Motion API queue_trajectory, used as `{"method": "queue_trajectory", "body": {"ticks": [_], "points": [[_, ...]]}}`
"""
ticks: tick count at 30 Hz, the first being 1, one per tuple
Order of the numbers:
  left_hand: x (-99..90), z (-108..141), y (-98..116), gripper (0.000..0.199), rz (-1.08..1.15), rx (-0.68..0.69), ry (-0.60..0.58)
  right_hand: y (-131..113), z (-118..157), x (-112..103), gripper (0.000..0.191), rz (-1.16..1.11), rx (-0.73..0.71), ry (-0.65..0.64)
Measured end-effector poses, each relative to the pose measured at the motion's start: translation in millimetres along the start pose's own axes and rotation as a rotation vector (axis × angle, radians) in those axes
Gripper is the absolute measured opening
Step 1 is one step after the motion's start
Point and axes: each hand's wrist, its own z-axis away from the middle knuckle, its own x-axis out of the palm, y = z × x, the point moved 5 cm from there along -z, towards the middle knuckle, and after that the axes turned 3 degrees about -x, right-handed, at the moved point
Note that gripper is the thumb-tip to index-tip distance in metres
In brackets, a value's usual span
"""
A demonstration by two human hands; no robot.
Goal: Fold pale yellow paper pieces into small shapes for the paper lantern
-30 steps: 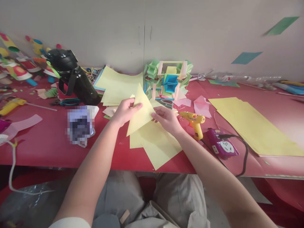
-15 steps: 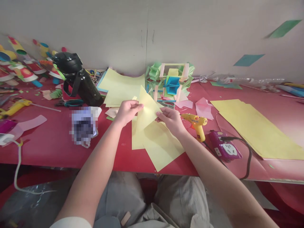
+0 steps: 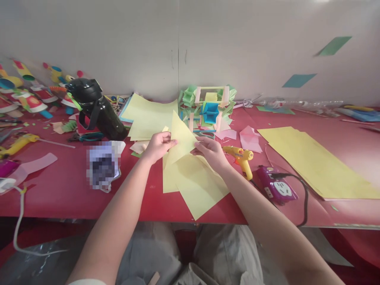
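Observation:
A folded pale yellow paper (image 3: pixel 181 138) is held up between my two hands, with a pointed corner at its top. My left hand (image 3: pixel 160 146) pinches its left side between thumb and fingers. On the right side, my right hand (image 3: pixel 210 151) grips the paper's edge, fingers partly curled out of sight. Beneath the hands, loose yellow sheets (image 3: pixel 202 186) lie overlapping on the red table (image 3: pixel 151 204). Behind them stands a construction of green and blue folded paper and light sticks (image 3: pixel 210 113).
A black bottle (image 3: pixel 102 113) stands at the left, behind a blurred-out item (image 3: pixel 103 164). To the right lie a yellow glue gun (image 3: pixel 242 158), a purple power socket (image 3: pixel 277 186) with a black cable, and a yellow paper stack (image 3: pixel 320 166). More yellow sheets (image 3: pixel 152 114) lie behind my left hand.
The camera view has shifted slightly, so the table and wall appear lower. Both hands keep hold of the folded paper, with little visible change in their grip.

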Motion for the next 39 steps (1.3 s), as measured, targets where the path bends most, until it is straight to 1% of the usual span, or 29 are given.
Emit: {"method": "queue_trajectory", "body": {"ticks": [2,4,8,11,14,16,17,19,20,22,23,24,25,27,29,31,33,34,36,37,39], "points": [[-1.1,-2,-2,0.045,0.040,0.001,0.018,1,0,0,0.045,-0.003,0.015,-0.018],[-1.0,-3,-3,0.047,0.072,0.005,0.010,4,-1,-2,0.044,0.015,0.021,0.003],[0.4,-3,-3,0.046,0.065,0.000,-0.020,5,-4,-6,0.046,0.019,-0.020,0.045],[-2.4,-4,-3,0.048,0.077,0.010,0.043,4,-5,-7,0.045,0.003,-0.027,0.065],[-6.6,-8,-8,0.049,0.057,0.014,0.127,1,-4,-7,0.044,0.030,-0.023,0.054],[-7.8,-9,-11,0.051,0.003,0.006,0.150,1,-3,-6,0.045,0.065,-0.022,0.047],[-7.5,-9,-11,0.055,-0.025,0.003,0.150,1,-3,-6,0.046,0.080,-0.025,0.049],[-3.1,-6,-10,0.072,-0.072,0.003,0.100,2,-3,-7,0.047,0.104,-0.038,0.066],[1.5,-3,-8,0.084,-0.088,0.009,0.046,2,-4,-8,0.048,0.116,-0.051,0.083],[14.3,4,-2,0.108,-0.131,0.029,-0.097,1,-4,-9,0.048,0.135,-0.082,0.106],[20.8,8,2,0.114,-0.154,0.041,-0.159,0,-4,-8,0.049,0.138,-0.099,0.101],[25.6,12,7,0.113,-0.165,0.056,-0.188,-2,-4,-6,0.049,0.133,-0.115,0.082],[29.7,15,10,0.106,-0.168,0.060,-0.216,-4,-3,-4,0.049,0.121,-0.130,0.051],[33.7,18,16,0.083,-0.128,0.042,-0.234,-7,-1,1,0.049,0.081,-0.145,-0.012],[33.2,18,16,0.068,-0.019,-0.004,-0.244,-9,1,4,0.049,0.039,-0.134,-0.039],[28.1,15,12,0.062,0.099,-0.059,-0.229,-10,2,4,0.049,0.019,-0.115,-0.036],[18.2,10,4,0.056,0.172,-0.094,-0.153,-10,2,3,0.049,0.011,-0.102,-0.025],[11.6,7,0,0.053,0.188,-0.092,-0.090,-10,2,1,0.049,0.005,-0.097,-0.022],[-3.0,3,-4,0.051,0.179,-0.046,0.074,-9,1,0,0.047,-0.003,-0.078,-0.026],[-7.8,2,-4,0.052,0.162,-0.019,0.117,-8,1,-1,0.046,0.002,-0.060,-0.028],[-11.8,2,-2,0.054,0.109,0.032,0.136,-6,1,-2,0.040,0.024,-0.012,-0.025]]}}
